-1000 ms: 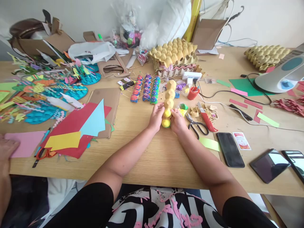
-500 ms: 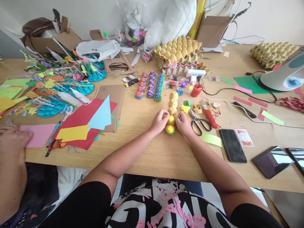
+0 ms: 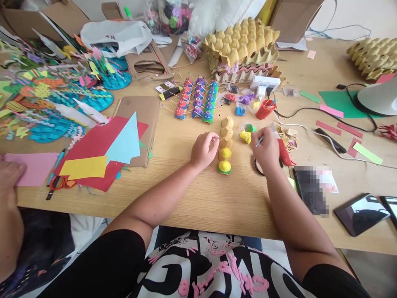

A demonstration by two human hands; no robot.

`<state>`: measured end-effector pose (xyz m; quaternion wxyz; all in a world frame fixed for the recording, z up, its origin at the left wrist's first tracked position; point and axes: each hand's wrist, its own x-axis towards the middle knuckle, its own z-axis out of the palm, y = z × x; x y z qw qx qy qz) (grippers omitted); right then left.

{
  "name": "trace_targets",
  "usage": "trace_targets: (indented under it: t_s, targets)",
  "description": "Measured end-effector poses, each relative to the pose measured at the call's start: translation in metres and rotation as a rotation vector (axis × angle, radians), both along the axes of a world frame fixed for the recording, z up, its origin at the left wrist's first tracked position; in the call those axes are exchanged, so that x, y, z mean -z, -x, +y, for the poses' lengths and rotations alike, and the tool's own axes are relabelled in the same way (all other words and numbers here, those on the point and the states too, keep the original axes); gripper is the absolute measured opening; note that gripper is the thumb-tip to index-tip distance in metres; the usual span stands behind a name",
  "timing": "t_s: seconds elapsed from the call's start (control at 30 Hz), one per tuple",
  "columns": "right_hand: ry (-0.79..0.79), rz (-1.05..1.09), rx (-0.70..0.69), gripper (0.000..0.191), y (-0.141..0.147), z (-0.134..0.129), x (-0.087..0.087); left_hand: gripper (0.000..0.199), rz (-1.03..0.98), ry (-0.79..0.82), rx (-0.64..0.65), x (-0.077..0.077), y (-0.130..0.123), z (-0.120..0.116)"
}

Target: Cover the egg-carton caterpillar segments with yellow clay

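Observation:
An egg carton strip (image 3: pixel 226 142) lies lengthwise in front of me. Yellow clay covers its two nearest cups, with green around the nearest base. My left hand (image 3: pixel 204 150) is curled closed just left of the strip; whatever its fingers may hold is hidden. To the right, my right hand (image 3: pixel 266 150) grips a thin blue stick (image 3: pixel 259 141), its kind unclear. That hand is above black-handled scissors (image 3: pixel 258 166), mostly covered. Beyond it are a bag of yellow clay (image 3: pixel 246 137) and a red-handled cutter (image 3: pixel 285 153).
Painted carton strips with pins (image 3: pixel 198 99) stand behind. A red cup (image 3: pixel 266 109) and stacked egg trays (image 3: pixel 242 43) are farther back. Coloured paper (image 3: pixel 93 155) lies left, near another person's hand (image 3: pixel 10 174). Phones (image 3: pixel 361 213) lie right, and a white cable (image 3: pixel 335 147) crosses there.
My right hand has moved away from the carton strip to the right, over the scissors, with the blue stick. My left hand has drawn slightly left. The view has shifted.

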<state>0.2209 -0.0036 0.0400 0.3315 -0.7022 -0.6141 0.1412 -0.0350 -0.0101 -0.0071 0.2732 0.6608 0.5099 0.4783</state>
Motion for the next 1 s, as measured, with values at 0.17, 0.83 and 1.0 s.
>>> trace_targets:
  t_s: [0.17, 0.83, 1.0]
  targets:
    - [0.033, -0.22, 0.028, 0.016, -0.023, 0.054, 0.001, 0.013, -0.044, 0.004, 0.038, 0.0, 0.001, 0.001]
    - [0.049, -0.457, -0.244, 0.027, -0.012, 0.059, -0.004, 0.011, -0.168, 0.059, 0.054, -0.006, -0.001, 0.004]
    - [0.144, -0.552, -0.313, 0.035, -0.004, 0.045, 0.005, 0.01, -0.205, 0.023, 0.04, -0.002, -0.002, 0.006]
